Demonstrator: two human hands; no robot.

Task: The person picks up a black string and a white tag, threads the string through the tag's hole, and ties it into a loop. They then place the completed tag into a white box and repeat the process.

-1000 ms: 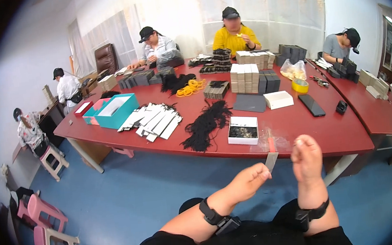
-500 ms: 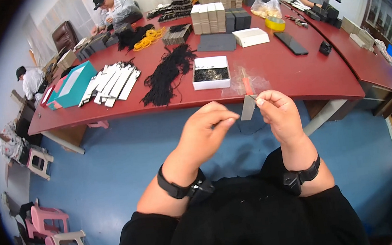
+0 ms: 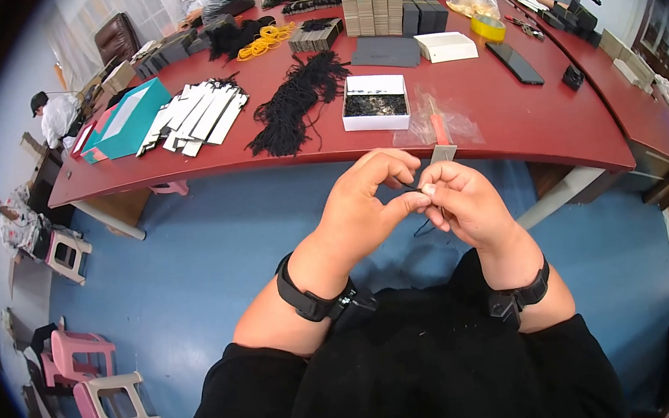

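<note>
At the table's (image 3: pixel 560 121) near edge: two hands meeting over a cord

Left hand (image 3: pixel 363 202), one: no longer waiting apart; its thumb and fingers are curling beside the black cord (image 3: pixel 410 187), firmness of hold not showing. Right hand (image 3: pixel 469 198), one: pinching the cord between thumb and forefinger, now sitting nearer the body than the grey plate (image 3: pixel 444 152). Cord, one: running between both hands' fingertips, a dark strand hanging below, seemingly its end. Plate, one: jutting from the edge. Judgement: handling is passing from one hand to both.
</note>
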